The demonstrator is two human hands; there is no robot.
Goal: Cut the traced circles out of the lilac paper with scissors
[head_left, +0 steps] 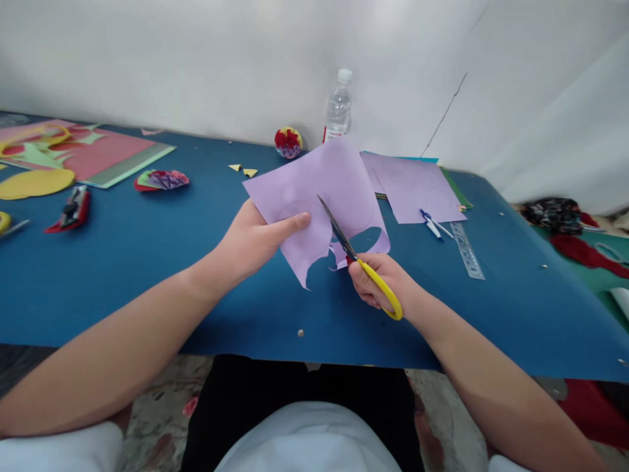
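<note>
A sheet of purple paper [314,177] is held up over the blue table, with faint round outlines drawn on it and curved cut-outs along its lower edge. My left hand [263,239] is closed on its left side, thumb on top and the fingers hidden beneath. Yellow-handled scissors [381,288] are in my right hand [371,278], fingers wrapped around the handles. The dark blades cross the paper from its lower edge, pointing up and left. A narrow curled strip of paper hangs near the blades.
On the blue table [236,328], a water bottle [339,105] and a folded paper ball [288,142] stand by the wall. Purple sheets [422,187], pens [432,226] and a ruler [466,252] lie right. A stapler [73,208], yellow paper circles [37,183] and coloured sheets [118,154] lie left.
</note>
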